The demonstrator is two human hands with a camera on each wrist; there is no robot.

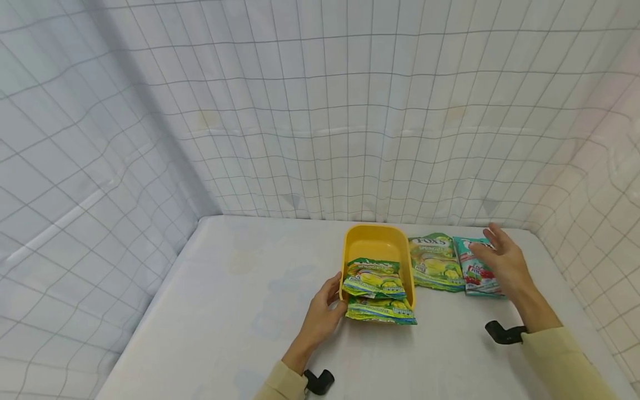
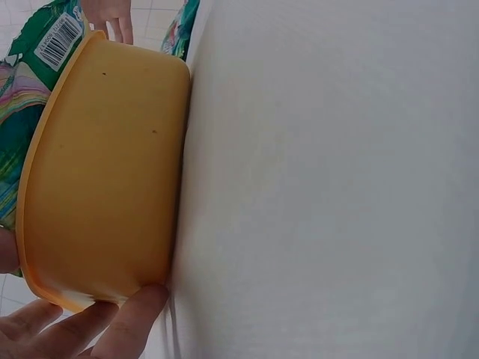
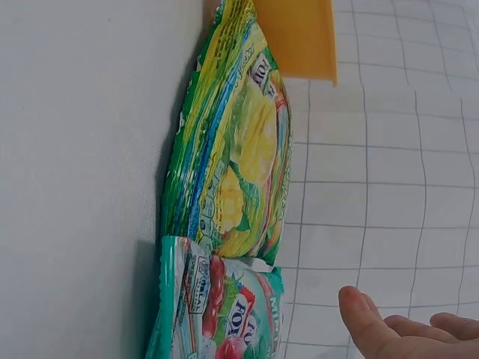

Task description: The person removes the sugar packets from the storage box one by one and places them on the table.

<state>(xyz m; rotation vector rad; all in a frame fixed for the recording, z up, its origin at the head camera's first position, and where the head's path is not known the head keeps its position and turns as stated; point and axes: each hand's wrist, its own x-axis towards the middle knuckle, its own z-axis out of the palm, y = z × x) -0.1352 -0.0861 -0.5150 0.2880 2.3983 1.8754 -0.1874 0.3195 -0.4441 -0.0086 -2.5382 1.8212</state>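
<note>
A yellow plastic container (image 1: 377, 238) stands on the table with two green-and-yellow bags of candy in it. One candy bag (image 1: 374, 278) leans inside; the other bag (image 1: 381, 311) overhangs the near rim. My left hand (image 1: 322, 313) grips the container's near left corner, its fingers (image 2: 135, 321) along the outer wall and the thumb by the rim. To the right lie a green Fox's candy bag (image 1: 436, 262) and a teal Fox's candy bag (image 1: 477, 269) with red fruit printed on it. Above the teal bag, my right hand (image 1: 505, 264) holds nothing, thumb and fingers spread apart.
White table (image 1: 225, 294) stretches to the left of the container. White sheets with a grid pattern (image 1: 320, 139) hang as walls at the back and on both sides. Black wrist mounts (image 1: 504, 333) are strapped near both cuffs.
</note>
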